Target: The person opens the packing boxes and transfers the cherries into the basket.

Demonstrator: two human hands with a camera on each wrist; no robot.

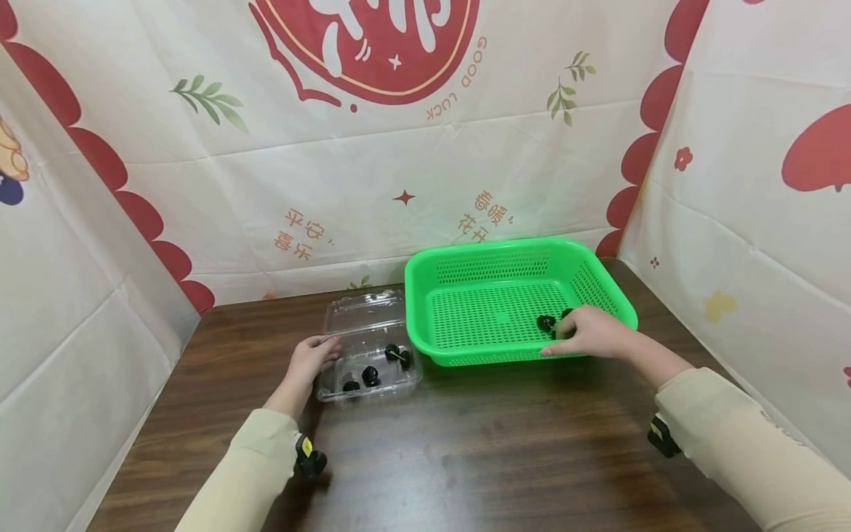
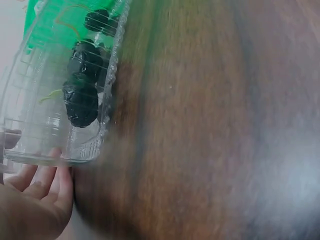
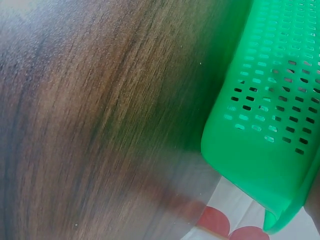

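Head view puts the right hand (image 1: 588, 332) at the right part of the near rim of the green basket (image 1: 428, 347), its thumb at the rim and its bent fingers beside dark fruit (image 1: 547, 323) lying inside the basket; whether they have closed on a piece I cannot tell, and the right wrist view shows mainly the basket's outer wall. Just left of the basket sits a clear plastic box (image 1: 349, 347), lid raised, with more dark fruit (image 1: 370, 375) on its floor. At the box's end away from the basket, the left hand (image 1: 308, 363) seems to hold the wall lightly, fingers partly bent. The step in hand looks like handling fruit at the basket. To do it well, I would pinch one piece softly between thumb and fingertips, mind the thin stems, lift the wrist over the basket's rim so it does not tip, and set fruit down rather than drop it. The left hand should brace the box without squeezing, as such thin plastic probably bends easily.
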